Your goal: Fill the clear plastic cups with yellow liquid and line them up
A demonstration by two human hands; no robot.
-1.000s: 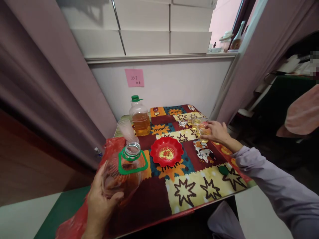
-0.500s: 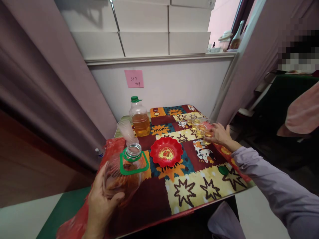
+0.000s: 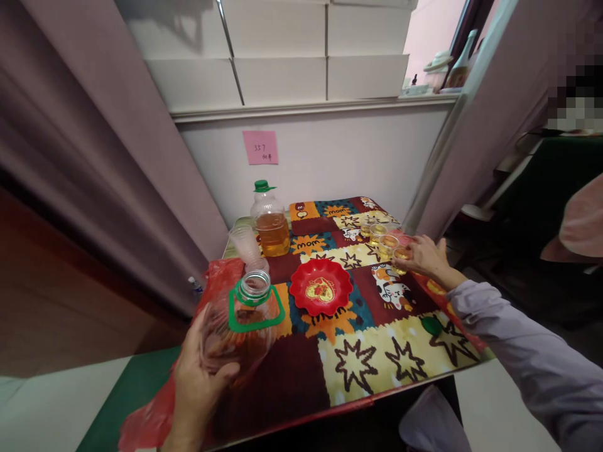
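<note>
My left hand (image 3: 200, 370) is wrapped round the side of a big clear plastic jug (image 3: 245, 351) at the table's near left. The jug has a green handle ring, an uncapped mouth and amber liquid inside. At the right side, my right hand (image 3: 428, 256) has its fingers closed on the nearest small clear plastic cup (image 3: 401, 262), which stands on the tablecloth. Several similar cups (image 3: 387, 247) with yellow liquid run in a row behind it. A loose green cap (image 3: 431, 325) lies near the right edge.
A red scalloped plate (image 3: 321, 302) sits mid-table on the patterned tablecloth (image 3: 301, 370). Behind the held jug are a stack of clear cups (image 3: 245, 245) and a second, green-capped jug (image 3: 272, 235). Red plastic film (image 3: 148, 405) hangs over the left edge. Part of another person (image 3: 584, 220) shows far right.
The whole view has shifted slightly, so everything appears a little further right. Both hands keep their places, on the jug and at the nearest cup.
</note>
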